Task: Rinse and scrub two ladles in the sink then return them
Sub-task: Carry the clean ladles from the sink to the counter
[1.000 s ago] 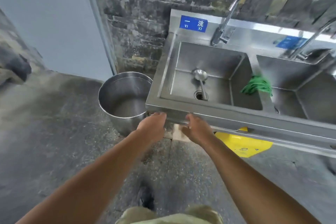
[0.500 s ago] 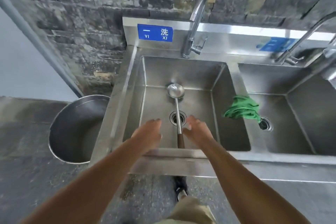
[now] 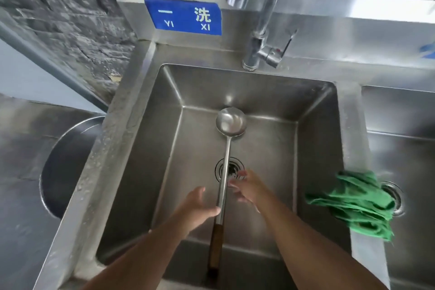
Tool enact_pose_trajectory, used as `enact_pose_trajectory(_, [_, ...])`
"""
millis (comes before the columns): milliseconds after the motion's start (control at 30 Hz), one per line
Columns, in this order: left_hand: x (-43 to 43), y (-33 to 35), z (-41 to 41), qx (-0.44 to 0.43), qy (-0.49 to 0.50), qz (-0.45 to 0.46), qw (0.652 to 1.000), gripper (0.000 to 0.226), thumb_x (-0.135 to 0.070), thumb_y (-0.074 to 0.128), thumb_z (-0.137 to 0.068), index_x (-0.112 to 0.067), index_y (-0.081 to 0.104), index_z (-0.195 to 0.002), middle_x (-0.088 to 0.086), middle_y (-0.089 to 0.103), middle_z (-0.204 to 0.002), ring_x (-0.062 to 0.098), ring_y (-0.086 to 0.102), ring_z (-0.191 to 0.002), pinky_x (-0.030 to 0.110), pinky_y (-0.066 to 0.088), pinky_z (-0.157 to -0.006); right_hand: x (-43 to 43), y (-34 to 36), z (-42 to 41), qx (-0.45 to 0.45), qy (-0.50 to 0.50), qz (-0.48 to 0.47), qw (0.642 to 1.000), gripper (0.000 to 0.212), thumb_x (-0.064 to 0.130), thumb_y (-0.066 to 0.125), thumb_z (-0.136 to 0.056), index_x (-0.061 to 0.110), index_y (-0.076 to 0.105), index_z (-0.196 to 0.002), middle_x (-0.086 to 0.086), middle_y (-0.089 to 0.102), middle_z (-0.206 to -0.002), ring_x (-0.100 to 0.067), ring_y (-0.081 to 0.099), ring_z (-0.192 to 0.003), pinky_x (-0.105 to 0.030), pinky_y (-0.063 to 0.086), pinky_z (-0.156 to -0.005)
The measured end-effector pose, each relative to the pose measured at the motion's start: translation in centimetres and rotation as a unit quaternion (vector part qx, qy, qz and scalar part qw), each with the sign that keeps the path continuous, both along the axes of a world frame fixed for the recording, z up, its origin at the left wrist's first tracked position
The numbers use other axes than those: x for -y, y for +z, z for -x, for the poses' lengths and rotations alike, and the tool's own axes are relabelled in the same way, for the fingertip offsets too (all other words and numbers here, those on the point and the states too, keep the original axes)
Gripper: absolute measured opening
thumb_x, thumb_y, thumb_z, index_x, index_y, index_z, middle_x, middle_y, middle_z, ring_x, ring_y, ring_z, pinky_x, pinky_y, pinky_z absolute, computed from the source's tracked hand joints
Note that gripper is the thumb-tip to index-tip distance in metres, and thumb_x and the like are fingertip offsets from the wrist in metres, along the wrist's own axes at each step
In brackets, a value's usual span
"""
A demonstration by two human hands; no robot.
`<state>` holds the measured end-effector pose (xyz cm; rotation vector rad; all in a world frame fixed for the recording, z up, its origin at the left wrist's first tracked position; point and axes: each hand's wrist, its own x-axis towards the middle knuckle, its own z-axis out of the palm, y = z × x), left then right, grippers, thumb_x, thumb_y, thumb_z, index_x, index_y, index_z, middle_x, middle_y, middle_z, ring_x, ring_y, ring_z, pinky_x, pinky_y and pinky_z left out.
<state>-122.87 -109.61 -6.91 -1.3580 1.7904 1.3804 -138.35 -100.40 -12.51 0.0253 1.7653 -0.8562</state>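
Steel ladle [image 3: 226, 162] lies in the left basin of a stainless sink [image 3: 131, 139], its bowl near the basin's back wall, shaft crossing the drain [image 3: 230, 170], and its dark wooden grip propped against the front wall. Both bare hands reach down into the basin on either side of the shaft. The left hand [image 3: 196, 207] is spread open, holding nothing, thumb tip at the shaft and possibly touching it. The right hand [image 3: 247, 189], fingers loose and empty, hovers just right of the shaft by the drain. A crumpled green cloth [image 3: 353, 205] drapes over the divider at the basin's right edge. A tap [image 3: 261, 30] rises from the back rim, beside a blue sign [image 3: 186, 16].
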Motion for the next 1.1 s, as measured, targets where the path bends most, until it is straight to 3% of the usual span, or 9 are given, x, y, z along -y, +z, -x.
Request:
enact_pose_trajectory(100, [0.4, -2.0, 1.3, 0.001, 0.098, -0.062, 0.993, 0.105, -0.039, 0.084, -0.066, -0.014, 0.030, -0.152, 0.008, 0.044, -0.148, 0.028, 0.051, -0.127, 0.050, 0.047, -0.105, 1.4, -2.2, 0.8, 0.052, -0.044, 0.020, 0.997, 0.063, 0.021, 0.074, -0.088, 0.015, 0.041, -0.141, -0.014, 0.066, -0.121, -0.026, 0.067, -0.107, -0.043, 0.058, -0.085])
enact_pose_trajectory(133, [0.3, -2.6, 1.6, -0.007, 0.113, -0.070, 0.991, 0.090, -0.033, 0.084, -0.070, -0.015, 0.039, -0.146, 0.006, 0.051, -0.136, 0.025, 0.056, -0.119, 0.049, 0.049, -0.103, 1.9, -2.8, 0.8, 0.062, -0.053, 0.019, 0.996, 0.065, 0.017, 0.074, -0.087, 0.015, 0.040, -0.142, -0.014, 0.066, -0.121, -0.027, 0.067, -0.108, -0.044, 0.058, -0.085])
enact_pose_trajectory(200, [0.0, -3.4, 2.1, -0.025, 0.119, -0.075, 0.990, 0.038, -0.014, 0.079, -0.081, -0.028, 0.055, -0.106, -0.004, 0.057, -0.103, 0.015, 0.060, -0.094, 0.044, 0.052, -0.097, 2.5, -4.2, 0.9, 0.079, -0.073, 0.018, 0.994, 0.066, 0.009, 0.072, -0.086, 0.015, 0.039, -0.143, -0.015, 0.065, -0.122, -0.027, 0.068, -0.106, -0.040, 0.059, -0.074])
enact_pose_trajectory(267, [-0.3, -4.4, 2.5, -0.021, 0.111, -0.079, 0.990, 0.036, -0.003, 0.074, -0.083, -0.029, 0.050, -0.084, -0.002, 0.061, -0.093, 0.016, 0.063, -0.085, 0.042, 0.055, -0.087, 3.0, -5.1, 1.0, 0.100, -0.097, 0.025, 0.990, 0.064, -0.001, 0.067, -0.087, 0.016, 0.040, -0.142, -0.015, 0.065, -0.120, -0.028, 0.067, -0.102, -0.037, 0.057, -0.069])
enact_pose_trajectory(367, [-0.7, -5.3, 2.2, -0.029, 0.104, -0.079, 0.991, 0.017, -0.001, 0.072, -0.084, -0.007, 0.070, -0.100, 0.017, 0.072, -0.097, 0.031, 0.071, -0.090, 0.042, 0.058, -0.084, 3.6, -5.8, 0.8, 0.104, -0.103, 0.031, 0.989, 0.047, -0.010, 0.060, -0.088, 0.010, 0.053, -0.130, -0.011, 0.066, -0.095, -0.023, 0.065, -0.083, -0.035, 0.055, -0.067])
enact_pose_trajectory(533, [-0.1, -2.9, 1.3, -0.086, 0.135, -0.150, 0.976, 0.018, 0.003, 0.065, -0.089, 0.010, 0.065, -0.105, 0.022, 0.069, -0.088, 0.029, 0.070, -0.073, 0.029, 0.059, -0.059, 3.3, -4.1, -0.5, 0.135, -0.137, 0.105, 0.976, 0.018, -0.010, 0.053, -0.089, 0.002, 0.064, -0.098, -0.008, 0.060, -0.074, -0.020, 0.056, -0.067, -0.030, 0.044, -0.063])
enact_pose_trajectory(733, [-0.6, 3.9, -3.1, -0.118, 0.165, -0.185, 0.962, 0.012, 0.000, 0.065, -0.090, -0.003, 0.065, -0.102, 0.015, 0.073, -0.093, 0.030, 0.074, -0.089, 0.033, 0.060, -0.066, 2.9, 2.6, -4.3, 0.126, -0.109, 0.189, 0.968, 0.016, -0.008, 0.058, -0.089, 0.006, 0.064, -0.095, -0.005, 0.066, -0.077, -0.018, 0.061, -0.070, -0.031, 0.049, -0.071])
enact_pose_trajectory(867, [-2.1, 8.4, -6.6, -0.160, 0.182, -0.183, 0.953, 0.011, -0.001, 0.064, -0.092, -0.005, 0.064, -0.101, 0.015, 0.072, -0.096, 0.032, 0.073, -0.096, 0.035, 0.061, -0.073, 2.6, 8.2, -7.0, 0.082, -0.053, 0.216, 0.971, 0.019, -0.005, 0.062, -0.088, 0.003, 0.064, -0.105, -0.005, 0.066, -0.079, -0.017, 0.061, -0.070, -0.024, 0.047, -0.059])
enact_pose_trajectory(1100, [-6.5, 14.7, -18.6, -0.242, 0.245, -0.141, 0.928, 0.017, 0.005, 0.060, -0.093, 0.000, 0.062, -0.108, 0.013, 0.068, -0.093, 0.021, 0.070, -0.082, 0.037, 0.063, -0.072, 1.4, 16.6, -17.2, 0.036, 0.103, 0.279, 0.954, 0.011, -0.003, 0.062, -0.089, 0.003, 0.063, -0.098, -0.004, 0.064, -0.073, -0.020, 0.059, -0.070, -0.030, 0.048, -0.065])
